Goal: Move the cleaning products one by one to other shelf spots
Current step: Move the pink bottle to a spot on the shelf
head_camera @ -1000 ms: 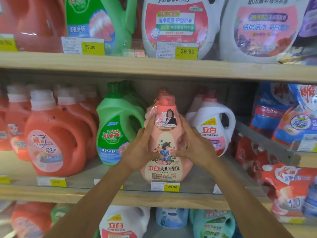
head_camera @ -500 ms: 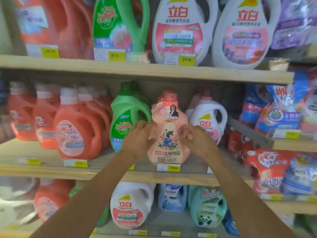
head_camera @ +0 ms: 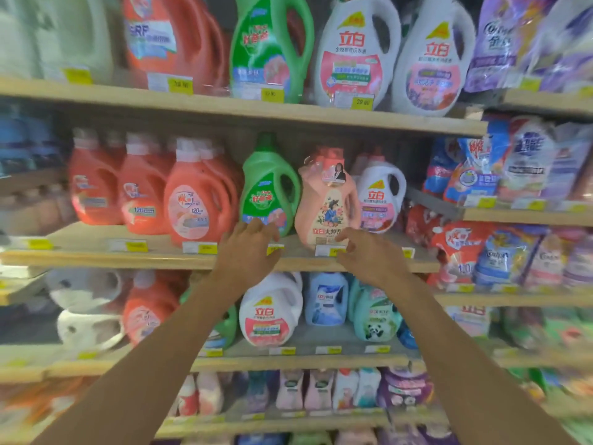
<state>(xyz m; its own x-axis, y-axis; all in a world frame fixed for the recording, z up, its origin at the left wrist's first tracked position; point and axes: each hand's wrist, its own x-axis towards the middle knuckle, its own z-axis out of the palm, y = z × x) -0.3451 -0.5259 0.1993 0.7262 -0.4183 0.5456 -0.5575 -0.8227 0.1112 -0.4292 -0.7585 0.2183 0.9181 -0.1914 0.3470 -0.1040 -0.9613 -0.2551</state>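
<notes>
Pink detergent bottle (head_camera: 327, 203): upright on the middle shelf (head_camera: 96, 255), close to its front edge, label facing out. Flanked by a green detergent jug (head_camera: 268, 187) just to the left and a white detergent jug (head_camera: 382, 195) just to the right, nearly touching both. Fronted by a white-and-yellow price tag (head_camera: 324, 251) on the shelf's lip directly below its base.

Left hand (head_camera: 247, 252): raised in front of the shelf's front edge, left of and lower than the pink bottle, clearly apart from it. Fingers (head_camera: 258, 224) loosely bent and slightly spread, gripping nothing, their tips over the base of the green jug.

Right hand (head_camera: 369, 256): level with the shelf's front edge, below and right of the pink bottle. Fingertips (head_camera: 346, 234) gently curled and a little apart, empty, reaching up in front of the bottle's lower right corner; cannot tell through the blur whether touching it or only near.

Further left on the same shelf: a row of orange detergent jugs (head_camera: 195, 200) with white caps. On the upper shelf (head_camera: 224, 106): larger orange, green and white jugs. On the shelf below, between the two forearms: a white jug (head_camera: 269, 313), a pale blue bottle (head_camera: 327, 300) and a teal panda-label bottle (head_camera: 375, 321). Along the right side: stacked refill pouches (head_camera: 475, 175).
</notes>
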